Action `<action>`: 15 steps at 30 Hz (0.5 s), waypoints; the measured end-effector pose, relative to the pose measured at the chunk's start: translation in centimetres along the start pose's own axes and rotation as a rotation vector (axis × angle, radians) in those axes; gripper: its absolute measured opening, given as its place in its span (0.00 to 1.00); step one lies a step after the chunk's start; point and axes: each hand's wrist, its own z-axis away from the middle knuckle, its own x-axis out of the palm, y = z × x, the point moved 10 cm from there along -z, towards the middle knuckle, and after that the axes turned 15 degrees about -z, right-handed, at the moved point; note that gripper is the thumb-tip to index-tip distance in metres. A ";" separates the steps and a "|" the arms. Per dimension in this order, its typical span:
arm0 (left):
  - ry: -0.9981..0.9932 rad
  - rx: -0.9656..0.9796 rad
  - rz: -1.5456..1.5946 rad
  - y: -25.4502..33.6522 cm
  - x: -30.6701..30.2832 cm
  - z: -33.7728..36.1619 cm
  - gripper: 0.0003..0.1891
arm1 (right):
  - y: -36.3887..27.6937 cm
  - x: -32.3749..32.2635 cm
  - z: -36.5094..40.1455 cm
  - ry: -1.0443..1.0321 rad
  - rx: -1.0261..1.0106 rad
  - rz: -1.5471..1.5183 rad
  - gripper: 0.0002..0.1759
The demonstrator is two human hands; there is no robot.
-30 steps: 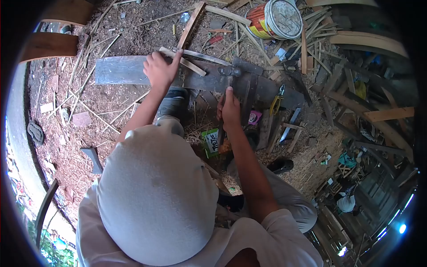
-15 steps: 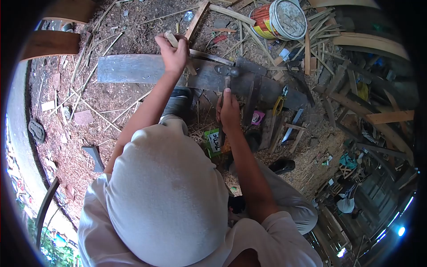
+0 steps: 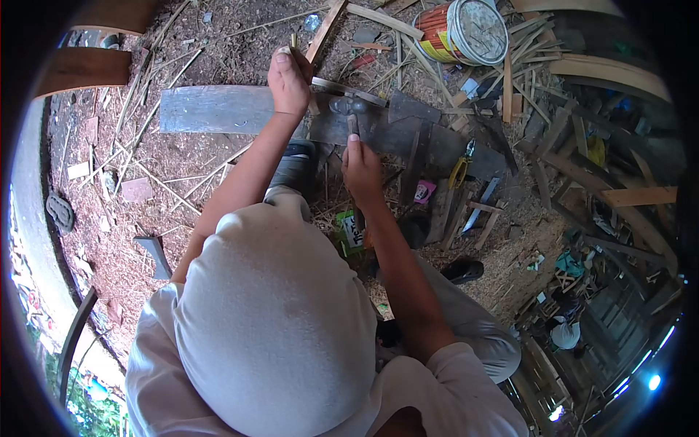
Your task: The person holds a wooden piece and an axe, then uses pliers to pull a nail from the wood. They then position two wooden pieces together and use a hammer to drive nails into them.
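1. At the far left, two curved brown wooden pieces [image 3: 80, 71] lie on the ground [image 3: 145, 189], which is covered in reddish sawdust, shavings and thin splints.
2. A flat, weathered grey plank [image 3: 211, 109] lies across the ground and serves as the surface. Its right part is darker and is crowded with offcuts.
3. The left hand [image 3: 289, 79] is at the plank's upper edge, fingers clenched around a short pale piece of wood [image 3: 293, 45] whose tip shows above the knuckles.
4. Just to its right, the hammer [image 3: 349, 108] has its dark metal head on the plank, the handle running down into the right hand [image 3: 362, 171]. The fingers are wrapped tight round the handle.
5. Below that hand, a green packet [image 3: 352, 231] lies in the shavings beside the person's knee.
6. Further right, a pink wrapper [image 3: 424, 191] and yellow-handled pliers [image 3: 459, 172] lie among wood strips.
7. At the top right, a round paint can [image 3: 466, 30] lies on its side, showing an orange label and a grey lid.
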 end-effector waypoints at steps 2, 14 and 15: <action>0.018 -0.039 0.053 0.1 -0.3 0.7 0.34 | 0.3 0.3 -0.2 -0.002 0.040 -0.010 0.28; 0.041 0.067 -0.047 2.6 0.0 1.9 0.32 | 1.3 0.2 -1.0 0.056 -0.079 0.238 0.29; 0.044 0.059 -0.052 2.6 -0.1 1.9 0.33 | 0.4 0.5 -0.7 0.057 -0.108 0.265 0.30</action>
